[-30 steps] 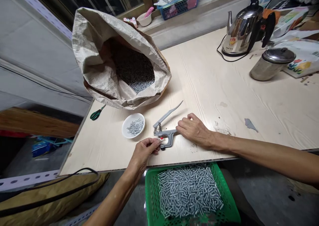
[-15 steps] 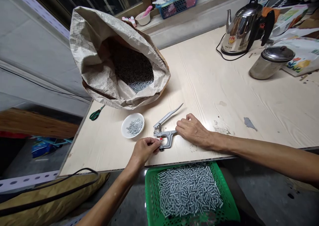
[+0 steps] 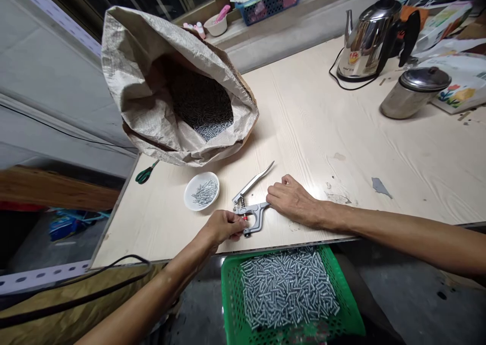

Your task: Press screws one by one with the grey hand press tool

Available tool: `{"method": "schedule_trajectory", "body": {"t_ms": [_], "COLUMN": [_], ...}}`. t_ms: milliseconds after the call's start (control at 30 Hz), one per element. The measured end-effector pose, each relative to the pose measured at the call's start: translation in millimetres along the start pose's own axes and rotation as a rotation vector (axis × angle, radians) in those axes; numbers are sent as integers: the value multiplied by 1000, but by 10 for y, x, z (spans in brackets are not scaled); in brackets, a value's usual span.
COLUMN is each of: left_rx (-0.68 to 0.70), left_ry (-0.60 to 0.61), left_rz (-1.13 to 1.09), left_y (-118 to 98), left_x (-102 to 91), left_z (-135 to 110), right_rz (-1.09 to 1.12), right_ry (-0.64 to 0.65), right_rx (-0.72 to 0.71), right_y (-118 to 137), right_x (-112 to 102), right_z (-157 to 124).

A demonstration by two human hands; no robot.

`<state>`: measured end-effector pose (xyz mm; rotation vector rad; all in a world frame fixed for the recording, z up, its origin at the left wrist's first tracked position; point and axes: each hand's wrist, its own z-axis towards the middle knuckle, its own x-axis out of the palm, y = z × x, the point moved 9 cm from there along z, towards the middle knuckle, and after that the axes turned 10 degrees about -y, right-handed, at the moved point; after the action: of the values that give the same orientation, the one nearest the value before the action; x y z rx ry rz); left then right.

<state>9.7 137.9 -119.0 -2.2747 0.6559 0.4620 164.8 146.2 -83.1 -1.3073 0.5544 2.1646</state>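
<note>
A grey hand press plier point(image 3: 253, 211) lies on the pale wooden table point(image 3: 341, 132), its upper lever raised. My right hand point(image 3: 292, 199) is closed over the lower handle and holds the tool down. My left hand point(image 3: 224, 227) pinches something small at the tool's jaw, by its red die; what it holds is too small to make out. Just left of the tool stands a white dish point(image 3: 201, 191) of small metal parts. Below the table edge a green basket point(image 3: 231, 294) holds several silvery parts.
A large open paper sack point(image 3: 170, 81) of metal parts stands at the back left. Green-handled scissors point(image 3: 146, 173) lie beside it. A steel kettle point(image 3: 370, 36) with its cord and a lidded steel pot point(image 3: 413, 91) are at the far right. A black cable point(image 3: 76, 289) runs at lower left.
The left hand has crept a little lower and closer against the tool's jaw. The right hand stays on the handle. The view has shifted slightly.
</note>
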Motion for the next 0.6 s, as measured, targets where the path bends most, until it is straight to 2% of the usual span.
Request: {"method": "schedule_trajectory", "body": {"t_ms": [233,367,600], "left_rx": [-11,-20,-53], "left_ry": [-18,-27,-51], "left_rz": [-26,-47,-79], "left_y": [95,144,167], "left_x": [39,57,72], "left_z": [-33,-39,-56], "right_rz": [107,192,200], "right_ry": [130,93,231], "right_rx": [48,79,16], "right_y": [-42,-169,-380], "right_x": [-42,-105,6], "right_z": [13,15,158]}}
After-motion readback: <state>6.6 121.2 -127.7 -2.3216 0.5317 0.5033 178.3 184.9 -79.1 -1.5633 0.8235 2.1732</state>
